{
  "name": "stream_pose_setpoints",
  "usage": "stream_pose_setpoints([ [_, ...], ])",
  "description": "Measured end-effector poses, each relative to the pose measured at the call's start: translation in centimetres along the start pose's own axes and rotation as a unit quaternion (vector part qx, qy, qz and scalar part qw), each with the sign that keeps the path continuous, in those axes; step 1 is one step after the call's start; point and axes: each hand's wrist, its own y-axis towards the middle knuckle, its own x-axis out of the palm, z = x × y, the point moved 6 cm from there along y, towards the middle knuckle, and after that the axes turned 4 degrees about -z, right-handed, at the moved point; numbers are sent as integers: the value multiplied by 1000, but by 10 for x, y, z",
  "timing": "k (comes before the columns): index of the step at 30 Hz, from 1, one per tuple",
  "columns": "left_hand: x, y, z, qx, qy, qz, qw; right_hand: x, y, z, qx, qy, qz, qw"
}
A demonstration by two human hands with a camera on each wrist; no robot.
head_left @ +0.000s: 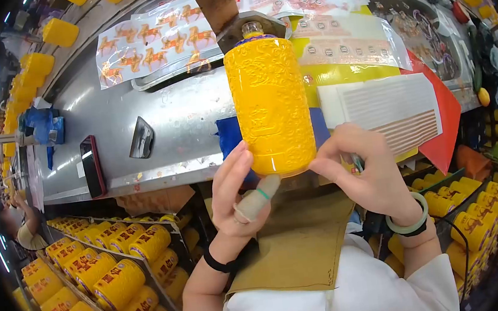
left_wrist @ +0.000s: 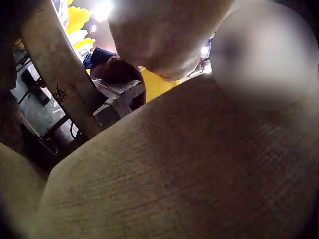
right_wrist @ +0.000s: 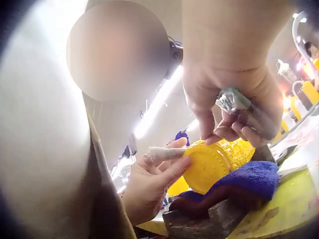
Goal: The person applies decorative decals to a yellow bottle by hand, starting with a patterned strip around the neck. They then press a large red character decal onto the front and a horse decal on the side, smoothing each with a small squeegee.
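A yellow embossed bottle (head_left: 271, 105) lies on its side, its clear neck at a metal bracket (head_left: 248, 26) and its base toward the person. Under it is a blue cloth (right_wrist: 256, 181). My left hand (head_left: 232, 196) holds the bottle's base at the left; one finger wears a pale wrap (head_left: 253, 203) with a green band. At the base's right edge, my right hand (head_left: 364, 171) touches the bottle with thumb and fingertips. A small silvery-green thing (right_wrist: 233, 100) is tucked in its curled fingers; its kind cannot be told. Skin fills most of the left wrist view.
Sheets with horse pictures (head_left: 157, 41) lie at the back left. A phone (head_left: 92, 166) and a dark curved piece (head_left: 141, 137) rest on the metal table (head_left: 179, 111). White paper stacks (head_left: 388, 106) are at right. Racks of yellow bottles (head_left: 120, 282) stand below on both sides.
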Motion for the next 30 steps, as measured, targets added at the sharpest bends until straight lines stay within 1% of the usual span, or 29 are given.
stream_pose_setpoints([
  [1, 3, 1, 12, 115, 93, -26, 989, -1, 0, 0, 1, -3, 1, 1000],
  [2, 3, 3, 18, 125, 114, -44, 985, -1, 0, 0, 2, -6, 2, 1000],
  [3, 3, 8, 22, 125, 114, -44, 985, -1, 0, 1, 2, -7, 2, 1000],
  [5, 10, 15, 26, 149, 100, -95, 979, 0, 0, 2, -6, -8, 4, 1000],
  [7, 12, 15, 21, 143, 73, -83, 983, 0, 0, 3, -7, -9, 8, 1000],
  [9, 7, 7, 9, 91, 50, -32, 994, 1, -1, 3, -6, -7, 14, 1000],
  [10, 6, 2, 1, 44, 26, -17, 999, 3, 0, 2, -11, 4, 17, 1000],
  [11, 5, 0, 0, 44, 27, -19, 998, 5, 1, 2, -18, 15, 19, 1000],
  [13, 3, 2, 7, 74, 50, -46, 995, 6, 0, 3, -15, 8, 18, 1000],
  [14, 2, 3, 10, 31, 54, -46, 997, 6, 1, 3, -13, -1, 18, 1000],
  [15, 2, 7, 14, 32, 55, -45, 997, 6, 2, 2, -14, -1, 18, 1000],
  [17, 6, 10, 25, 84, 80, -68, 991, 6, 1, 1, -19, 1, 18, 1000],
  [18, 8, 12, 23, 128, 80, -75, 986, 6, 1, 1, -18, 1, 19, 1000],
  [19, 10, 11, 21, 128, 79, -76, 986, 4, 0, 2, -22, -14, 29, 999],
  [21, 8, 9, 16, 125, 66, -37, 989, -1, -1, 7, -24, -28, 43, 998],
  [22, 10, 5, 15, 125, 64, -39, 989, -5, -3, 13, -9, -27, 56, 998],
  [23, 8, 1, 7, 53, 24, -12, 998, -8, -4, 17, 6, -26, 69, 997],
  [24, 6, -2, -2, -20, -16, 14, 1000, -7, -5, 17, 34, -1, 60, 998],
  [25, 7, -3, -1, -21, -16, 12, 1000, -5, -5, 13, 35, 0, 60, 998],
  [28, 7, -3, -1, -32, -39, 20, 999, 11, -5, 14, 77, 150, 19, 986],
  [30, 6, -3, -1, -52, -31, 20, 998, 19, -4, 17, 62, 136, 25, 988],
])
